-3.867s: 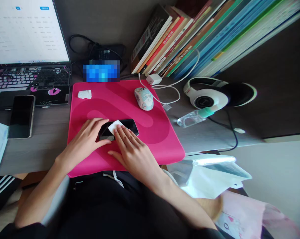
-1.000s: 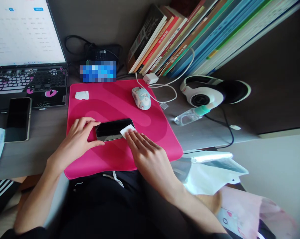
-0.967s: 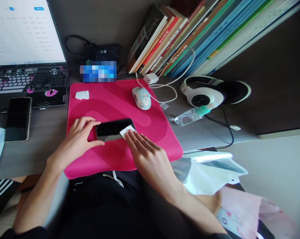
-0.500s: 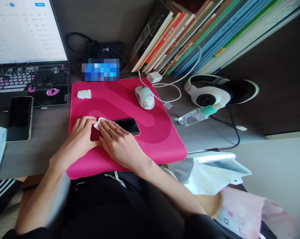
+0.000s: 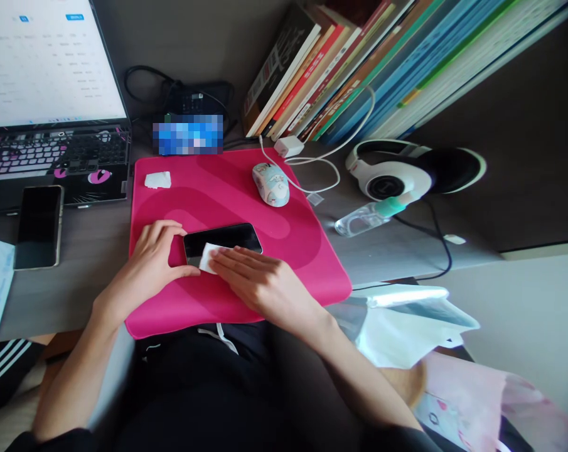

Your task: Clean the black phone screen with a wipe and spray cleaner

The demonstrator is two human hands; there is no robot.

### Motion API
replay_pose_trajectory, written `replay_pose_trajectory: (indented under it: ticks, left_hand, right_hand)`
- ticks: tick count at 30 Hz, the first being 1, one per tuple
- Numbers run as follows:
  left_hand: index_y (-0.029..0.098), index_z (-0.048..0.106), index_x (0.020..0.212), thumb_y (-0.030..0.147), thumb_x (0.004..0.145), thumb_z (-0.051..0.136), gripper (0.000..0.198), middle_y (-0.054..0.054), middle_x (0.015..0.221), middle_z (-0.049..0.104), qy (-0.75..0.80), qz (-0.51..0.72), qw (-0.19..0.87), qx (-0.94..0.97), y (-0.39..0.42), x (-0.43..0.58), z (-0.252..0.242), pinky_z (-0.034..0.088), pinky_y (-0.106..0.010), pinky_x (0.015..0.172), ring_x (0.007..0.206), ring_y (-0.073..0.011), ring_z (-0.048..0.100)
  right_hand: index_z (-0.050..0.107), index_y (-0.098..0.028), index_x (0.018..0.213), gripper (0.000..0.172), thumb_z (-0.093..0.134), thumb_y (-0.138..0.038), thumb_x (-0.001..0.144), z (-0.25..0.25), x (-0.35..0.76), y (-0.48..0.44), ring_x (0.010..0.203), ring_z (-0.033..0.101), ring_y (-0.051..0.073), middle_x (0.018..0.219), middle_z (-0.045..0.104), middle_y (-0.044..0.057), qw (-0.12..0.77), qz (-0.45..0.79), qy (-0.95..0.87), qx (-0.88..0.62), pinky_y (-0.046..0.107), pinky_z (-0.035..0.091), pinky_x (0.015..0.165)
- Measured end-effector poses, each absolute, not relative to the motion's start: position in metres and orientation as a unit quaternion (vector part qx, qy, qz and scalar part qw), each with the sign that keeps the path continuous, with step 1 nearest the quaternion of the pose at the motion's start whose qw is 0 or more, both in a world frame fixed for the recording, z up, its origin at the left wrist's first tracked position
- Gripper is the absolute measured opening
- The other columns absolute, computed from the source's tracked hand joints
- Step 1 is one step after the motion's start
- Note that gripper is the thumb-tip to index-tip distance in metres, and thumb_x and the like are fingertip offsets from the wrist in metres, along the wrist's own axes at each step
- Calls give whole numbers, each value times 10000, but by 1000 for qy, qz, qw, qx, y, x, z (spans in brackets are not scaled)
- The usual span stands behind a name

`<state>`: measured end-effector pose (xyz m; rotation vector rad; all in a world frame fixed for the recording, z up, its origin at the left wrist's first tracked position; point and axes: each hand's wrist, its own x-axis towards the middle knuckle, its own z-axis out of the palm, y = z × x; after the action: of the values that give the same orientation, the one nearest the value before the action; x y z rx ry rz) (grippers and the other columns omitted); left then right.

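A black phone point(image 5: 227, 238) lies screen up on a pink mat point(image 5: 218, 188). My left hand point(image 5: 147, 267) pinches the phone's left end between thumb and fingers. My right hand point(image 5: 260, 282) lies flat, fingers together, pressing a small white wipe point(image 5: 207, 256) onto the lower left part of the screen. The phone's near edge is partly hidden under my right fingers.
A second white wipe point(image 5: 157, 180) and a patterned mouse point(image 5: 270, 184) sit on the mat. Left are a laptop point(image 5: 53, 113) and another phone point(image 5: 37, 225). Right are white headphones point(image 5: 396, 176), a small bottle point(image 5: 366, 216), a cable, leaning books point(image 5: 359, 63) and a white bag point(image 5: 406, 326).
My right hand with the wipe swept from the phone's right end to its left end, then came back a little toward the middle. My left hand kept its hold.
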<state>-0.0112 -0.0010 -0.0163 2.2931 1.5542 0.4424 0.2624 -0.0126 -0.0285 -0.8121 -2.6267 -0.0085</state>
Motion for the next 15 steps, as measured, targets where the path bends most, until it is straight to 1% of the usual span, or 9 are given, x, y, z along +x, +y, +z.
replay_pose_trajectory:
  ticks: [4,6,9,11,12,13,15]
  left_hand:
    - [271,497,1376,509,903,826,624,-98,1477,518,547,155,171,805,0,-13,-16,441,-535,1200,1436,-344,496]
    - [278,499,1381,548,919,797,612,-95,1480,519,544,154,171,807,0,-14,-17,441,-529,1206,1438,-339,496]
    - [280,497,1410,597,941,749,620,-101,1491,523,543,151,172,808,-1,-16,-17,434,-539,1218,1450,-338,489]
    - [283,486,1450,605,960,720,632,-102,1516,519,545,146,172,808,-2,-16,-16,424,-546,1232,1468,-336,479]
    - [290,469,1484,605,971,706,647,-101,1537,512,545,142,170,809,-3,-16,-15,418,-547,1241,1482,-333,470]
    - [300,442,1524,605,982,691,669,-98,1561,501,544,136,169,811,-3,-16,-15,413,-547,1248,1496,-329,460]
    - [329,376,1596,610,1000,663,719,-88,1612,472,540,127,169,815,-4,-15,-13,404,-544,1262,1529,-320,438]
  right_hand:
    - [746,-121,1330,382,524,-32,1031,-22,287,-2,1255,755,257,1389,757,117,224,-60,-897,-376,440,615,1133]
    - [740,-112,1331,395,515,-19,1021,-22,297,3,1252,757,275,1363,770,118,235,-88,-869,-427,450,623,1115]
    - [733,-90,1327,391,518,-30,1006,-26,307,6,1249,755,321,1337,779,141,214,-112,-841,-485,470,653,1046]
    - [745,-81,1293,322,541,-121,1047,-27,308,4,1219,768,349,1284,796,177,197,-114,-828,-512,487,669,995]
    - [750,-82,1283,307,551,-184,1072,-27,307,4,1218,767,356,1267,800,189,199,-110,-824,-519,497,666,997]
    - [750,-87,1286,316,557,-244,1091,-27,305,4,1236,759,356,1270,798,193,212,-102,-821,-520,509,653,1026]
    - [734,-106,1334,353,557,-313,1109,-28,299,6,1314,717,338,1343,772,173,252,-70,-825,-502,518,600,1127]
